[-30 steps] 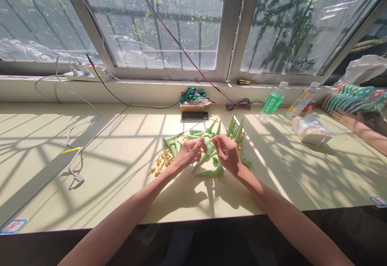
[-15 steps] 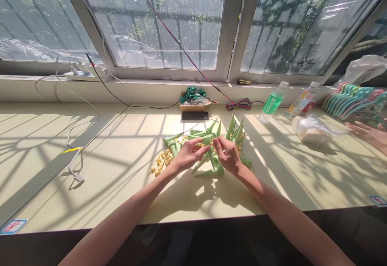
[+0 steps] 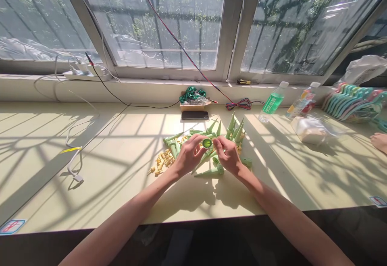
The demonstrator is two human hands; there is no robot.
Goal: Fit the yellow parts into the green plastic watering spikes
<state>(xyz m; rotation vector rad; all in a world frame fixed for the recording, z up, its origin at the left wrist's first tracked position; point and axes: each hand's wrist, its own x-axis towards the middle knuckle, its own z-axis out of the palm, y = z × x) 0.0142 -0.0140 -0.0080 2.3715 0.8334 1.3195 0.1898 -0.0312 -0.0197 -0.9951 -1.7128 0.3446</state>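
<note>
My left hand is closed around a hollow green plastic spike, its round open end turned towards me. Close beside that opening, my right hand has thumb and fingers pinched together; what they hold, if anything, is too small to make out. Beneath and behind both hands lies a pile of more green spikes, some standing point up. One spike lies flat in front of the hands. Small yellow plastic pieces are heaped to the left, and others show among the spikes.
Behind the pile are a black phone and a small box with green material. Bottles, a plastic-wrapped package and hangers stand right. Another person's hand is at the right edge. A white cable lies left.
The green spike in my left hand has been turned so its open end faces me. My right hand stays pinched beside it. The other person's hand has drawn back towards the right edge.
</note>
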